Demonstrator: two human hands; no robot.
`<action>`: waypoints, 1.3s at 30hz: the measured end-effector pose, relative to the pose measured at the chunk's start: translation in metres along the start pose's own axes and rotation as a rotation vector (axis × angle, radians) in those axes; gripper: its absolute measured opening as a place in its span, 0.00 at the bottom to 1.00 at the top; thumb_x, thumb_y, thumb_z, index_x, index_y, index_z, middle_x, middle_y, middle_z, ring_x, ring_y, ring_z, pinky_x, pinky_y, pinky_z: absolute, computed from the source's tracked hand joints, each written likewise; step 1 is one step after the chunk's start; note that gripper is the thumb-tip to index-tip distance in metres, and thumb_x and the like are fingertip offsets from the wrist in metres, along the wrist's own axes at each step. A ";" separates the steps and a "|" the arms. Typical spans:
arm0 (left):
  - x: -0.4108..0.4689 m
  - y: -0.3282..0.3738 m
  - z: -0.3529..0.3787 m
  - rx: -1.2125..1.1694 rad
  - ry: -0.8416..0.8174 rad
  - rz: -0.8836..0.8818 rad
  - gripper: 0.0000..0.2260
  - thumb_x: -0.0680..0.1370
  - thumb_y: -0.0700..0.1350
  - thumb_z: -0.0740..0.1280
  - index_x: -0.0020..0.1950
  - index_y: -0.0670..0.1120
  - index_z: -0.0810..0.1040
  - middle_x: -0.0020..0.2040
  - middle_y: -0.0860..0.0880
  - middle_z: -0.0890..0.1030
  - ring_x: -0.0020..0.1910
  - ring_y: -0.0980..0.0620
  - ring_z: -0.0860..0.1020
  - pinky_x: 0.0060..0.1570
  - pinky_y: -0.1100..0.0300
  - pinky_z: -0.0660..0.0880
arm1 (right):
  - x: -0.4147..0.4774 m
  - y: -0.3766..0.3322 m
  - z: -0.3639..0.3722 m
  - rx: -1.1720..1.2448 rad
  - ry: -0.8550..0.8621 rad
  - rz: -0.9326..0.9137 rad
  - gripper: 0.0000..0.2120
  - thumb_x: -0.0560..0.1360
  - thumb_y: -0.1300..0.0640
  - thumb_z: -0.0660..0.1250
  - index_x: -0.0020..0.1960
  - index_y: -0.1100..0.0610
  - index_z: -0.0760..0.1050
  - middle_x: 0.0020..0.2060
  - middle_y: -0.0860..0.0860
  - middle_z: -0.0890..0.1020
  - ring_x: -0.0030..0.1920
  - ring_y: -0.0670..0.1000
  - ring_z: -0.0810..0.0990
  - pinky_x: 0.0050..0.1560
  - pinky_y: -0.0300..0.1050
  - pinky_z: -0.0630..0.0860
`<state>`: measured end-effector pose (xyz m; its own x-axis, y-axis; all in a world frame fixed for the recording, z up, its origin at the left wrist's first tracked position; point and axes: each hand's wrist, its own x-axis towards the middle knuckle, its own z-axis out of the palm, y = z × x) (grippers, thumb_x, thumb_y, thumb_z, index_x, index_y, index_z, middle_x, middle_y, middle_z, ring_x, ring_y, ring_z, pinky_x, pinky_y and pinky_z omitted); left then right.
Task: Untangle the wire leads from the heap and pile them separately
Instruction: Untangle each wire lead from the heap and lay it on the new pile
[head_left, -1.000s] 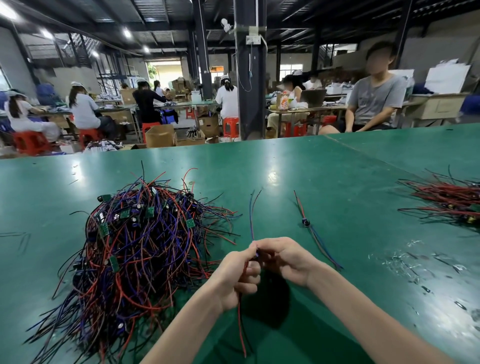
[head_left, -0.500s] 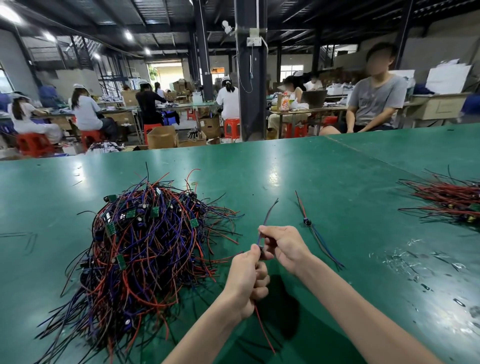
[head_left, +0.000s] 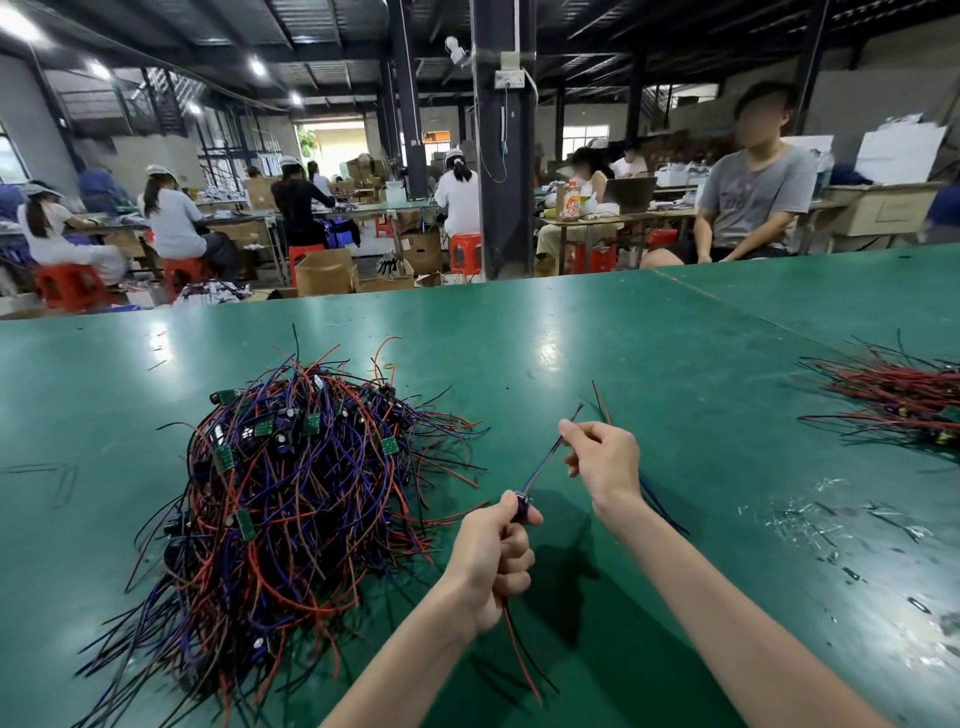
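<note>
Green workshop table (head_left: 623, 364), factory floor behind. Left hand (head_left: 493, 558) grips 1 blue-and-red wire lead (head_left: 541, 469) at its dark component (head_left: 521, 505); right hand (head_left: 602, 457) pinches the blue strands further up. Lead's long axis runs diagonally, up-right from left hand. Tangled red, blue and black wire heap (head_left: 291, 493) lies left; sorted red-black pile (head_left: 893, 400) far right, nearer the right hand.
</note>
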<state>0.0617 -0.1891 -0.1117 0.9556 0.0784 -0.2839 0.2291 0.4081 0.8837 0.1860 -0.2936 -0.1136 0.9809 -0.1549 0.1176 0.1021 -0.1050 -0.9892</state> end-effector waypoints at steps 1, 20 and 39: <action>0.000 -0.001 0.001 0.004 -0.012 0.000 0.16 0.83 0.48 0.53 0.40 0.43 0.70 0.23 0.54 0.56 0.19 0.59 0.52 0.18 0.70 0.49 | 0.002 0.000 -0.001 0.067 0.002 0.048 0.12 0.75 0.59 0.69 0.33 0.59 0.75 0.25 0.52 0.76 0.19 0.44 0.71 0.25 0.39 0.72; 0.004 0.006 -0.019 0.105 -0.137 -0.015 0.15 0.83 0.47 0.53 0.41 0.42 0.71 0.23 0.54 0.56 0.21 0.58 0.52 0.17 0.70 0.50 | 0.004 -0.001 -0.014 0.329 0.020 0.115 0.06 0.76 0.68 0.64 0.40 0.66 0.75 0.30 0.58 0.79 0.21 0.44 0.76 0.24 0.37 0.75; -0.004 0.010 -0.014 0.142 -0.223 -0.038 0.16 0.83 0.49 0.52 0.42 0.43 0.71 0.23 0.53 0.57 0.22 0.57 0.53 0.17 0.69 0.52 | 0.010 -0.004 -0.021 0.397 0.002 0.280 0.09 0.76 0.62 0.66 0.38 0.61 0.73 0.28 0.55 0.80 0.20 0.46 0.74 0.20 0.36 0.70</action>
<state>0.0575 -0.1725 -0.1066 0.9594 -0.1431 -0.2432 0.2745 0.2742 0.9217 0.1917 -0.3155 -0.1064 0.9794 -0.1255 -0.1584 -0.1105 0.3240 -0.9396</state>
